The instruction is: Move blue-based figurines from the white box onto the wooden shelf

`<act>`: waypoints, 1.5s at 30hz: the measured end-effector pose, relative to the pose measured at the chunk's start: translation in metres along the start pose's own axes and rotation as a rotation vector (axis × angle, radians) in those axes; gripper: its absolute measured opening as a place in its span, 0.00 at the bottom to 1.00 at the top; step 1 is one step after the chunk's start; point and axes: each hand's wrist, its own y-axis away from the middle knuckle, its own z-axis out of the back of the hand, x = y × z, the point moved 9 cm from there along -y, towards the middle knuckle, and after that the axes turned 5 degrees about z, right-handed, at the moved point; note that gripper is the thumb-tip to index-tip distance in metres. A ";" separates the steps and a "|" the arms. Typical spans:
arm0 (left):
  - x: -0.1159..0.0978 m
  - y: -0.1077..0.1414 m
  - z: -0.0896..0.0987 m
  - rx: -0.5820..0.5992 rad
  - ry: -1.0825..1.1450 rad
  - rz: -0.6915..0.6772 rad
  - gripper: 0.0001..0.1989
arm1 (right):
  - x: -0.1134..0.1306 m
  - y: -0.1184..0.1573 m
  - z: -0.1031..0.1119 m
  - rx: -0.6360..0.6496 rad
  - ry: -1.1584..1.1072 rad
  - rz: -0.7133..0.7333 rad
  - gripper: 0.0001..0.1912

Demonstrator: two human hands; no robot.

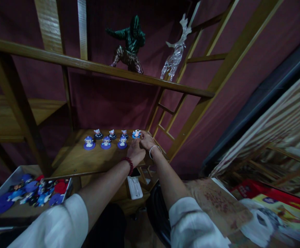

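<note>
Both my hands meet at a small figurine (136, 134) with a light-blue base at the right end of the wooden shelf. My right hand (147, 141), wearing a silver bangle, grips its right side. Curled at its near edge is my left hand (136, 152), below a dark red bead bracelet; its fingertips touch the base and are partly hidden. To the left stand two rows: purple-based figurines in front, such as this one (105, 142), and dark-based ones behind, such as this one (112, 134).
A box (20, 169) full of small figurines sits at lower left. Above are a green-and-bronze warrior statue (131, 46) and a clear deer ornament (174, 57). Below the shelf lies a white object (135, 187). A red-and-yellow package (281, 210) and plastic bag (258, 224) are at right.
</note>
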 end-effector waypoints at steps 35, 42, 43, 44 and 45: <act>0.001 0.031 0.018 -0.035 -0.079 -0.078 0.16 | -0.008 0.045 0.020 -0.125 -0.381 -0.035 0.21; 0.004 0.044 0.023 -0.030 -0.069 -0.112 0.15 | 0.022 0.079 0.022 -0.085 -0.424 0.034 0.15; 0.004 0.046 0.024 -0.023 -0.066 -0.117 0.15 | 0.026 0.084 0.023 -0.080 -0.426 0.040 0.15; 0.005 0.048 0.024 -0.018 -0.062 -0.122 0.15 | 0.030 0.088 0.022 -0.068 -0.424 0.043 0.14; 0.006 0.050 0.024 -0.013 -0.056 -0.125 0.15 | 0.034 0.093 0.022 -0.058 -0.419 0.043 0.14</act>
